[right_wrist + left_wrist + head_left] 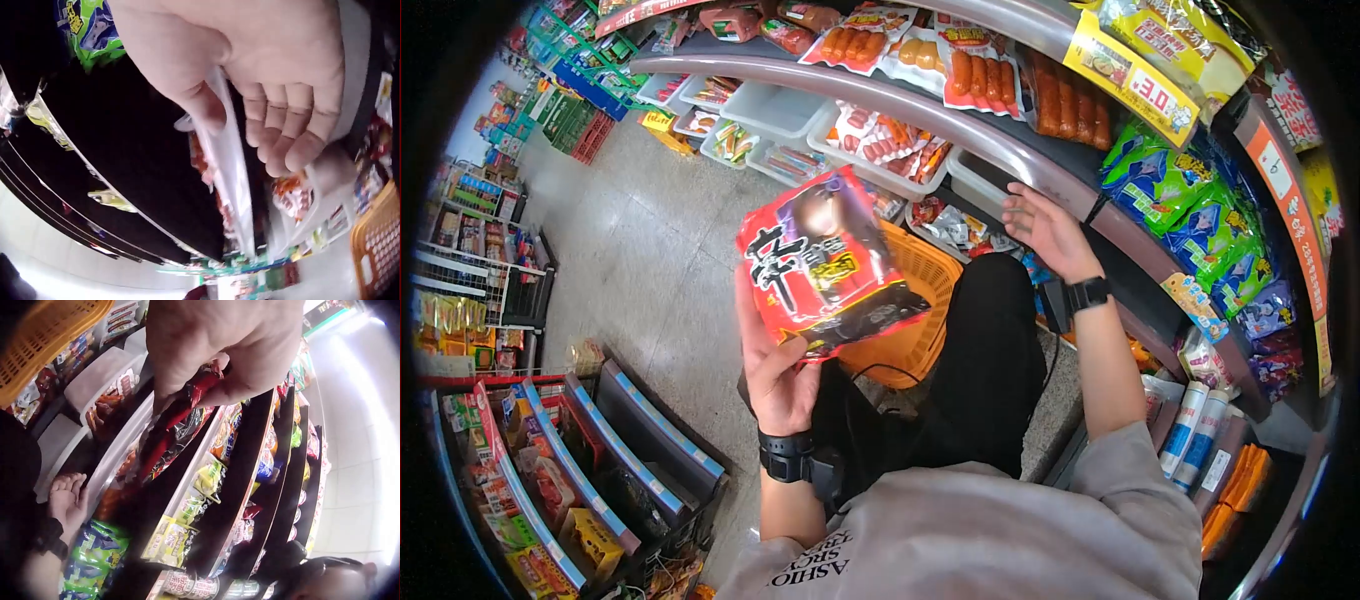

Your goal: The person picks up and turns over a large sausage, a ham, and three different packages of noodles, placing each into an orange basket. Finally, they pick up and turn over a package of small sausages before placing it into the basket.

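Note:
A red and black noodle packet [825,262] is in the left hand [785,375], thumb on its near side, in the head view. The left wrist view shows the left hand [228,347] pinching the packet [181,428] by its edge. The right hand [1050,232] is raised beside the shelf with relaxed fingers and holds nothing. In the right wrist view the right hand [250,75] has its fingers slightly bent, with nothing between them. Below and behind the packet stands an orange basket [935,275] on the floor, partly hidden by the packet.
A curved shelf edge [1040,165] runs along the right, bearing sausage packs [985,80] and green bags [1160,190]. White bins [775,108] stand beneath it. At the lower left is a tiered snack rack [615,440]. Grey floor [640,240] lies to the left.

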Demonstrator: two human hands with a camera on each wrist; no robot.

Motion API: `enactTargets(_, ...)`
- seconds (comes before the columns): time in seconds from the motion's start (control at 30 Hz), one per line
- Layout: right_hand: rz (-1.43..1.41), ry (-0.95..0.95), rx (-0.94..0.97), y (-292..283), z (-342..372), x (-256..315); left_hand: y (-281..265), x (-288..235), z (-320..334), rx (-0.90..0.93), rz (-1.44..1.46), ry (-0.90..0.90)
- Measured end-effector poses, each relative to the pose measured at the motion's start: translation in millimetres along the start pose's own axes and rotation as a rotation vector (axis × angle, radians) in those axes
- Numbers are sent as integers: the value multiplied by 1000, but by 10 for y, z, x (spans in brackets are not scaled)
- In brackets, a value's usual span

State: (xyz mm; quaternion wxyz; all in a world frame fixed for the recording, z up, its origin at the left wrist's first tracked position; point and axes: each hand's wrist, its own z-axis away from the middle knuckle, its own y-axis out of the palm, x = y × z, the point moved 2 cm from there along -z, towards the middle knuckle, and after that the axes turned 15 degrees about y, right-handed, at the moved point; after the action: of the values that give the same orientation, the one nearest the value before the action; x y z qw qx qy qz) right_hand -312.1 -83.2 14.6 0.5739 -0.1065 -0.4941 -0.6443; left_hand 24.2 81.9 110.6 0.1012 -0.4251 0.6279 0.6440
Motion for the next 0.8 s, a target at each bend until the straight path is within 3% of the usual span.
enactTargets(0.07,-51,47,110,228,135,-16,84,37,-25,59,64,-27)
enactTargets(0.13,196,97,187,710,387,-57,196,56,-35,94,132,-86)
enactTargets(0.23,123,145,405,1193,649,-164,351,55,-31,132,114,-130)
enactTargets(0.33,300,11,381,1544,846,-93,445,47,-20,133,127,-148)
enactTargets(0.37,359,37,283,1673,955,-23,469,34,-23,129,138,-161)
enactTargets(0.47,334,203,293,1808,1110,96,501,-40,-35,228,182,-187)
enactTargets(0.5,297,126,275,1806,1106,41,515,-48,-39,254,167,-188)
enactTargets(0.6,318,202,337,1853,1208,137,563,-127,-38,235,177,-206)
enactTargets(0.8,318,145,358,1927,1277,155,545,-182,-29,264,204,-200)
